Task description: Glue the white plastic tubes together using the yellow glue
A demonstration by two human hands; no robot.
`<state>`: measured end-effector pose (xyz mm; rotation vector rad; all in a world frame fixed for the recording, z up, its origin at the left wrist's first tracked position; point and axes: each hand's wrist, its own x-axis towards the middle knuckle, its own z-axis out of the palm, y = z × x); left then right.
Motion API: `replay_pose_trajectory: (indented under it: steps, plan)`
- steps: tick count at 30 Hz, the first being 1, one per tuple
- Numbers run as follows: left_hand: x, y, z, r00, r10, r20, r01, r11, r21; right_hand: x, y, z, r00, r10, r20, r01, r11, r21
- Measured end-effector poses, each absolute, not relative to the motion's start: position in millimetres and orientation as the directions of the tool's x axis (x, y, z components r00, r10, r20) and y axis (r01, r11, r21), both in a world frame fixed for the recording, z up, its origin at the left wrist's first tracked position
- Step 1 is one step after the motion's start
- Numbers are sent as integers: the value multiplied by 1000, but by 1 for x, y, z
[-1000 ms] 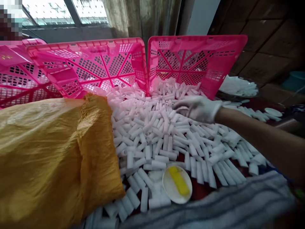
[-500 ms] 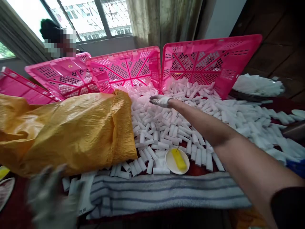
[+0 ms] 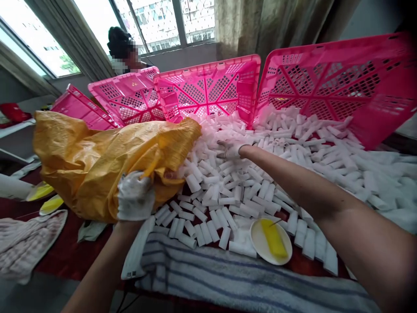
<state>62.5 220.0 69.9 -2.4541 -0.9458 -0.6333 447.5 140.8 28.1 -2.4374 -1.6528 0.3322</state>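
Note:
A large yellow woven sack [image 3: 97,152] lies on the left of the table, its near edge gathered in the gloved fingers of my left hand [image 3: 135,195]. My right hand [image 3: 234,148], in a white glove, reaches over the pile of small white rolls [image 3: 228,187], fingers apart and pointing left toward the sack's mouth. The rolls spread from the sack across the table to the right. Near the front, a white plate [image 3: 256,234] carries a yellow block [image 3: 273,239] with a thin stick on it.
Pink perforated crates [image 3: 206,91] stand on edge along the back. A striped towel [image 3: 244,278] covers the front edge, beside a white device [image 3: 138,250]. More yellow pieces [image 3: 51,204] lie at the left. Behind the crates is a person [image 3: 122,48].
My left hand has moved up from the lower left and taken hold of the sack, whose near side is now lifted and creased. The view has turned left.

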Motion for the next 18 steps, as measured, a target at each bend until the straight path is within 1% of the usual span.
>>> replay_pose_trajectory:
  steps: [3, 8, 12, 13, 16, 18]
  plan:
    - [65, 253, 87, 485, 592, 643, 832, -540, -131, 449, 138, 25, 354, 933, -65, 900, -358, -248]
    - [70, 303, 122, 341, 591, 731, 844, -534, 38, 444, 128, 24, 350, 936, -25, 906, -345, -244]
    - [66, 343, 140, 136, 629, 766, 840, -483, 247, 447, 125, 29, 363, 931, 27, 897, -341, -282]
    - [65, 352, 143, 94, 638, 764, 839, -464, 284, 452, 125, 31, 379, 924, 48, 888, -349, -299]
    - [59, 373, 146, 47, 649, 760, 849, -427, 312, 471, 128, 36, 491, 864, 110, 834, -430, -346]
    - [57, 378, 145, 53, 650, 758, 846, -432, 313, 483, 132, 36, 572, 813, 109, 781, -500, -373]
